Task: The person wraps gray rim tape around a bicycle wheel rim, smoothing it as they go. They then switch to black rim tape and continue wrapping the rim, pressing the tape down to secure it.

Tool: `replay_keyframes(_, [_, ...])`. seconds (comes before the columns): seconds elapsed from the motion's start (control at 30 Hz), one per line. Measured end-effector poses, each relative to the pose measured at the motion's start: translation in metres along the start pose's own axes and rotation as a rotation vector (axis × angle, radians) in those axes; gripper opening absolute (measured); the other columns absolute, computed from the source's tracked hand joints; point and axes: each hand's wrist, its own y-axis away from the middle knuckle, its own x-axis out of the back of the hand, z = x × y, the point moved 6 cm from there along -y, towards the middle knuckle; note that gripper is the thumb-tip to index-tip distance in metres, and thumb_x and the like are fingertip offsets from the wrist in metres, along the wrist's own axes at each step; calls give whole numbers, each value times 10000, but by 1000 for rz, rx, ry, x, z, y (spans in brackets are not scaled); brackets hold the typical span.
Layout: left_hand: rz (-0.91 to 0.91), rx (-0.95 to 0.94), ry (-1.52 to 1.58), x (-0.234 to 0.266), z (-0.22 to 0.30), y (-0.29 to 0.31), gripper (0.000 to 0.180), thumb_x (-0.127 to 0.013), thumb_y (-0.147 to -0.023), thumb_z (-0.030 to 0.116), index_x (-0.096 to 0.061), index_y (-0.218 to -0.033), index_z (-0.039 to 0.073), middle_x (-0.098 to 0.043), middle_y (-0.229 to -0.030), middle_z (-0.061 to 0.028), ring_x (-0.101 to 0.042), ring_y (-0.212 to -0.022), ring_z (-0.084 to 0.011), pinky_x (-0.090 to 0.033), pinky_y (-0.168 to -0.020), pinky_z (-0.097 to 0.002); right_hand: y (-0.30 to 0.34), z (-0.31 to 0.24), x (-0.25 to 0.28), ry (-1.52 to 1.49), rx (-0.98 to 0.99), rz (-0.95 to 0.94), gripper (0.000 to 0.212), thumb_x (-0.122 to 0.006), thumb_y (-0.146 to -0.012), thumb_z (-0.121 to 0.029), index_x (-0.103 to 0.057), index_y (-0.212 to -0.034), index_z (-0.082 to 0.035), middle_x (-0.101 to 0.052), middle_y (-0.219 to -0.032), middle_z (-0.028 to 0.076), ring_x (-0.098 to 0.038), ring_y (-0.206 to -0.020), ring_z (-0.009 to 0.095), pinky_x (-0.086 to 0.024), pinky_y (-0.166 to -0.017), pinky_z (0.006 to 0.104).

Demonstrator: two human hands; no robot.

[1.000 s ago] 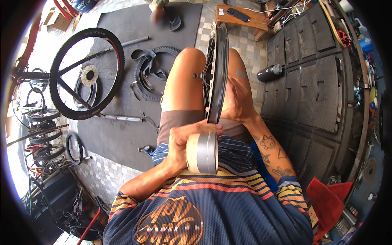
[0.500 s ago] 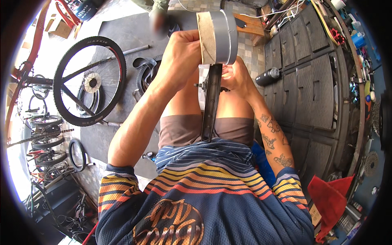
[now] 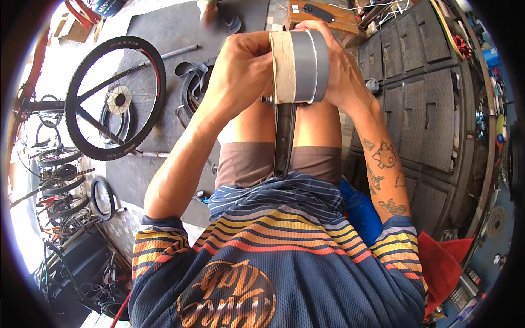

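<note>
The wide cylindrical roll of grey tape with a tan, cardboard-like band on its left side [image 3: 310, 65] is held above the person's lap, over a narrow black bicycle wheel rim [image 3: 283, 142] that stands on edge between the bare thighs [image 3: 317, 128]. The roll's axis runs left to right, from one hand to the other, while the rim's long line runs away from the body; the two directions cross, and the roll's curved face is turned toward the chest. Roll and rim overlap in view, but whether they touch cannot be told.

The left hand [image 3: 243, 71] is plainly on the roll, fingers and thumb pinching its tan edge. The right hand [image 3: 345, 68] lies close along the opposite grey edge, fingers reaching behind the roll's far side; with the grip hidden, it cannot be told whether it grasps tape or rim.

Beyond the left hand, a black knobbly tyre [image 3: 188, 98] lies toward the right edge of the dark rubber mat [image 3: 164, 33].
</note>
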Motion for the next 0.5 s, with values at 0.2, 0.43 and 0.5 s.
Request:
replay_keyframes(0.2, [10, -149, -40, 4, 7, 11, 186, -747, -1069, 99, -824, -1192, -16, -817, -969, -20, -719, -879, -52, -593, -770, -271, -7, -3, -4, 56, 80, -30, 662, -970, -715, -113, -719, -1328, -103, -654, -1397, 88, -792, -1151, 339, -681, -969, 466])
replay_keyframes(0.43, [76, -630, -92, 0, 39, 18, 434, -783, -864, -37, -816, -1289, 41, -835, -1308, -118, -803, -1243, -289, -627, -1088, -402, -8, 4, -1, -16, 47, -64, 624, -934, -794, -309, -744, -1326, -43, -662, -1406, 141, -744, -1251, 369, -634, -1036, 483])
replay_keyframes(0.5, [-17, -772, -205, 5, 48, 19, 474, -786, -822, -34, -820, -1289, 42, -835, -1306, -118, -806, -1240, -304, -627, -1094, -407, -9, 4, 0, -67, 61, -92, 635, -911, -814, -369, -740, -1318, -23, -660, -1406, 138, -735, -1267, 376, -624, -1047, 485])
